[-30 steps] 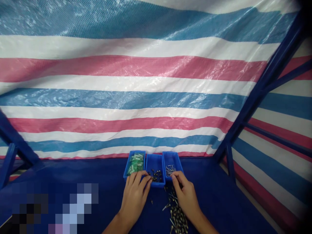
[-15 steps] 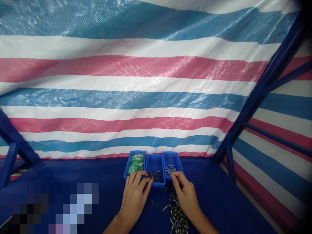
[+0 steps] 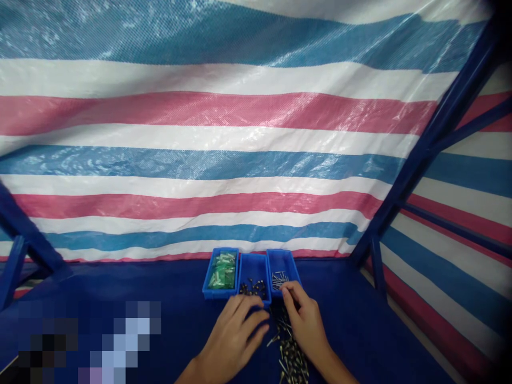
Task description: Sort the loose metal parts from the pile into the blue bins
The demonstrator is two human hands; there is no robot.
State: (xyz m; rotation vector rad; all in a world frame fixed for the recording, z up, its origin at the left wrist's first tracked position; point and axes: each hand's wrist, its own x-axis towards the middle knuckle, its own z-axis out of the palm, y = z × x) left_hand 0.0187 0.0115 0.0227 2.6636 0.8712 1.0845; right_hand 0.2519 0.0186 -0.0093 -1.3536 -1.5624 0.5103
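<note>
Three small blue bins stand in a row on the blue table: the left bin [image 3: 220, 277] holds green plastic pieces, the middle bin [image 3: 253, 278] small dark parts, the right bin [image 3: 282, 271] silver screws. A loose pile of screws [image 3: 291, 349] lies in front of them. My left hand [image 3: 236, 336] hovers just before the middle bin, fingers spread and reaching right toward the pile, nothing visible in it. My right hand [image 3: 306, 320] rests over the pile, fingertips pinched at the right bin's near edge, on something too small to name.
A striped blue, white and pink tarp [image 3: 224, 138] hangs behind the table [image 3: 360, 330]. Blue metal frame posts rise at the right [image 3: 424, 144] and left [image 3: 24, 234]. A blurred patch [image 3: 92, 341] covers the table's near left.
My left hand has pulled back from the left and middle bins and swung right toward the screw pile, fingers spreading. My right hand has stayed put.
</note>
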